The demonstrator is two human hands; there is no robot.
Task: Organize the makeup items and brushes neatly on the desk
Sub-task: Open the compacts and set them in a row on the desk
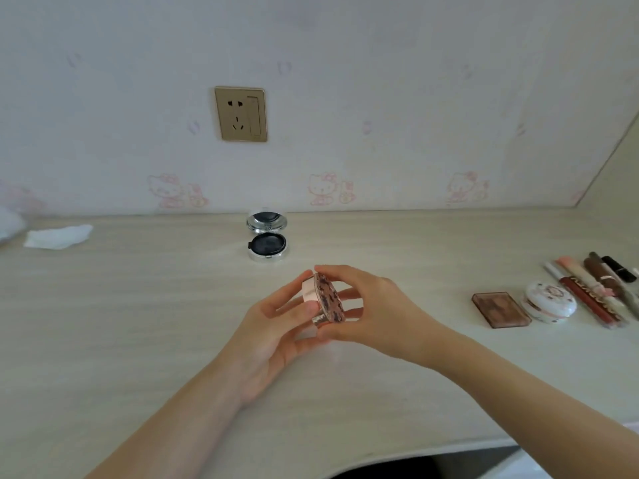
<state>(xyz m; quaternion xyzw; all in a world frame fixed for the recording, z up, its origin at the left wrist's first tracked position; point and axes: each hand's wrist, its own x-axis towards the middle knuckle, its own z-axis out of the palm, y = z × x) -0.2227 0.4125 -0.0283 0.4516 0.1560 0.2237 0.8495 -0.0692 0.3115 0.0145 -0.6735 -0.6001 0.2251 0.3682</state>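
Both hands hold a round pink compact [323,299] with a dark patterned lid above the middle of the desk [138,323]. My left hand [276,326] grips its left side and my right hand [370,305] curls round its right side. It is tilted on edge. A silver compact [267,236] lies open near the wall, its lid up. At the right sit a brown square palette [500,310], a white floral round case [550,301] and a row of several brushes and tubes [598,288].
A crumpled white tissue [58,236] lies at the back left of the desk. A gold wall socket [241,114] is on the wallpapered wall behind. The desk's front edge curves in at the bottom right.
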